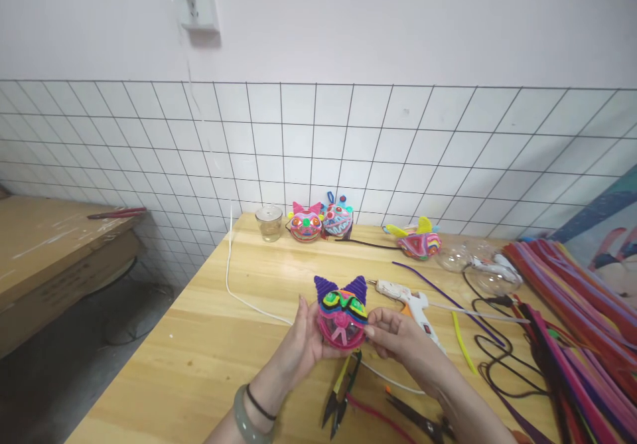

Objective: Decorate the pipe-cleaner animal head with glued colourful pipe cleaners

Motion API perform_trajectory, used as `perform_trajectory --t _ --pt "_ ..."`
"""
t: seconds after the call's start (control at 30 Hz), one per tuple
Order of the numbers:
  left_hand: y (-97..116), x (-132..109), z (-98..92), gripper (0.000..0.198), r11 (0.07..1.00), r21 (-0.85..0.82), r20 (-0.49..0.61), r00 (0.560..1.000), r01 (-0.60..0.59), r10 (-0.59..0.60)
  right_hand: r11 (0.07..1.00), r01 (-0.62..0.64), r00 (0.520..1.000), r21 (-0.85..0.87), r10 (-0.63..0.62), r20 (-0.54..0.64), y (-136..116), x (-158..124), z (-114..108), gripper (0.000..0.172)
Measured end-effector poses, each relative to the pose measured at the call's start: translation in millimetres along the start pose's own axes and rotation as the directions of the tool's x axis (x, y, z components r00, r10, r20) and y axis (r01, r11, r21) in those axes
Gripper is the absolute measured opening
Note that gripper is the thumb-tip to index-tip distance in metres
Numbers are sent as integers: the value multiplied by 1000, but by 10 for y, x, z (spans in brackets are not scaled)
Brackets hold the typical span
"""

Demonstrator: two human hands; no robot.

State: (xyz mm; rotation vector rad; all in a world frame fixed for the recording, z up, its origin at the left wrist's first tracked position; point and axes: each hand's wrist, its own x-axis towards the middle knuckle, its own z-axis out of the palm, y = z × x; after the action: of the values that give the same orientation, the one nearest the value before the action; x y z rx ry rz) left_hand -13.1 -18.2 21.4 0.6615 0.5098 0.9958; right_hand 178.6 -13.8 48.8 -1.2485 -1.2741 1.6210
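The cat-faced pipe-cleaner ornament (342,318), with purple ears, green-and-yellow eyes and a pink rim, is held upright above the wooden table (199,344), its face toward the camera. It sits between the two hands: the left hand (307,334) is curved around its left side and underside, holding it with the thumb raised alongside and fingers beneath, while the right hand (391,334) has thumb and forefinger pinched together on its right edge, the other fingers curled. Just below the ornament, thread snips (340,381) point their blades toward the camera, and black scissors (415,416) lie partly under the right forearm. Close beyond the right hand is a white hot-glue gun (398,291), nozzle pointing left, near the ornament's right ear; a purple pipe cleaner (448,298) and a short yellow pipe cleaner (464,343) lie farther right, before the heaped pipe-cleaner bundles (572,278) crowding that end. The roomier side is the left, where wood grain runs from the left forearm to the table's slanting left edge, crossed by a white cord (253,306). Along the back edge by the wall stand a clear cup (269,225) and a pink-eared ornament (305,226).
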Motion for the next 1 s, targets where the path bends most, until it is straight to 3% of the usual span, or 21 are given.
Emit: perform_trajectory --t 0.2,0.47,1.0 --pt "25 -20 43 66 999 49 32 999 6 -8 1000 9 1000 23 -10 16 10 -52 -75 46" --pt "-14 -21 59 34 993 114 -71 997 -20 28 996 2 999 92 -6 42 60 -83 -96 45" --pt "-26 -11 39 39 996 82 -69 997 -17 23 997 29 999 74 -31 24 114 -85 -67 40"
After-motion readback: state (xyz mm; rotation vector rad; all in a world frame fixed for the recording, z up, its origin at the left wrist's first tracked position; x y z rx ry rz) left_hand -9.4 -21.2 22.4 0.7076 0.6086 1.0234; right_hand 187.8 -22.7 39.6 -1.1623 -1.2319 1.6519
